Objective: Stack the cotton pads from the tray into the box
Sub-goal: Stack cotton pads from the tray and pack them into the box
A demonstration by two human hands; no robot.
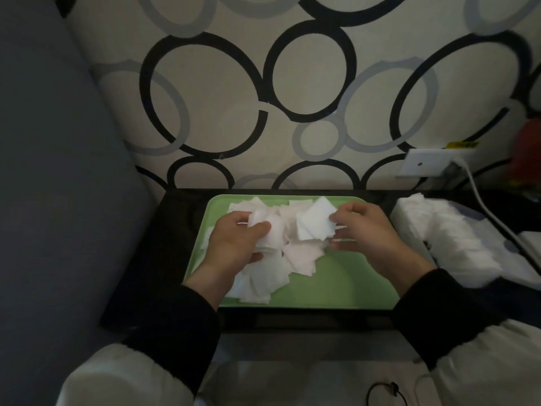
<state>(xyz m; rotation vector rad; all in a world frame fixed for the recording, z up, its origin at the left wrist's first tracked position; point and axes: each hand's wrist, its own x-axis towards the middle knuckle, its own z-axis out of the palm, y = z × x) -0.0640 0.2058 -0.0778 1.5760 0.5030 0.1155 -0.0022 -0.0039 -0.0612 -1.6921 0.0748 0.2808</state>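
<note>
A green tray point(345, 285) lies on a small dark table, with several square white cotton pads point(298, 256) piled loosely over its left and middle. My left hand point(234, 241) grips a small stack of pads point(270, 234) above the tray's left side. My right hand point(371, 230) pinches the edge of a few pads point(314, 222) above the tray's middle. To the right of the tray stands the box point(409, 212), filled with rows of white pads point(456, 241).
The dark table point(164, 235) stands against a wall papered with black and grey rings. A grey cushion point(58, 171) rises on the left. A wall socket point(430, 165) with a white cable point(491, 212) is at the right. A black hair tie point(386, 394) lies below.
</note>
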